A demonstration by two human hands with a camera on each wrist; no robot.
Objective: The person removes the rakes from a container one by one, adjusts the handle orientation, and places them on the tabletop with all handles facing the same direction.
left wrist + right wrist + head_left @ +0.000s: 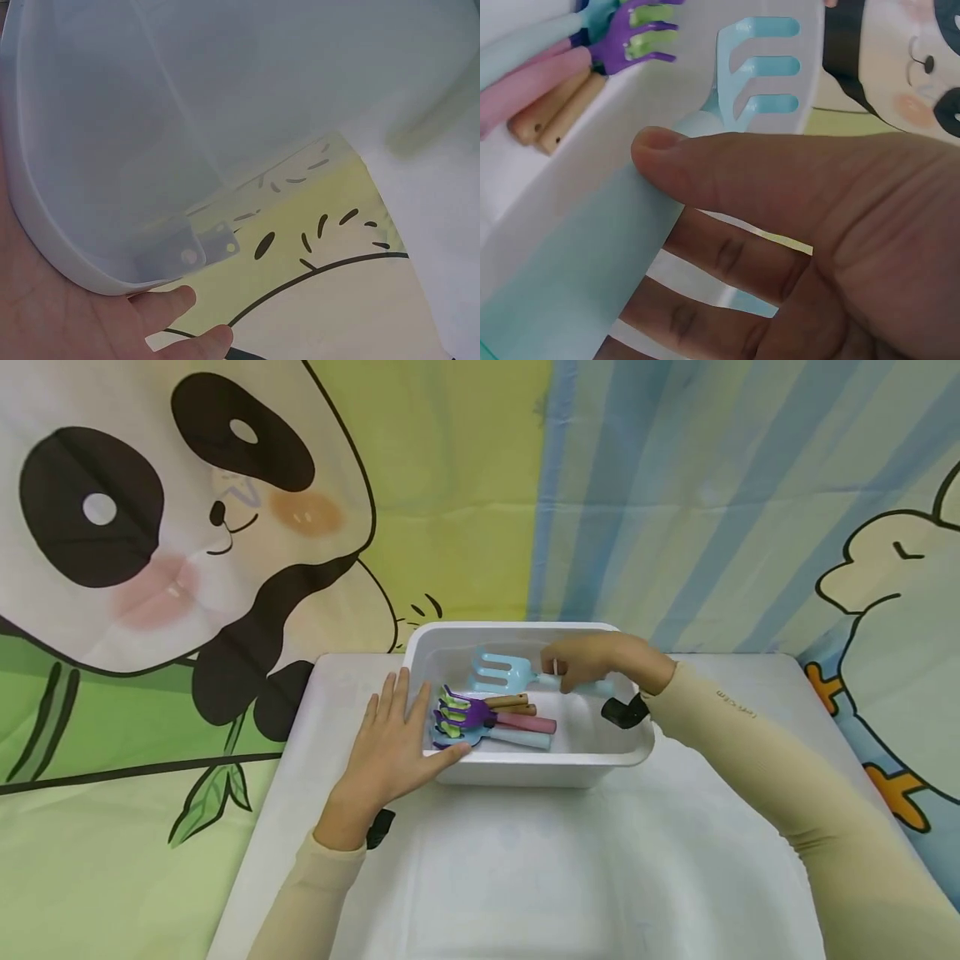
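Observation:
A light-blue toy garden hand fork [504,674] is in my right hand [600,658], over the back part of a white plastic bin [525,759]. In the right wrist view the thumb lies along one side of its pale blue handle [577,247] and the fingers curl behind it. My left hand [390,743] rests on the bin's left end, fingers straight and spread, palm against the rim [67,277] in the left wrist view. Inside the bin, a purple fork with a pink handle [528,722] lies over a blue one [521,739] and green-tined, wooden-handled tools [510,701].
The bin stands on a white-covered table [525,868], near its back edge. A printed cloth backdrop [457,485] with a panda hangs right behind. Black camera mounts [625,712] sit at both wrists, the right one over the bin's right end.

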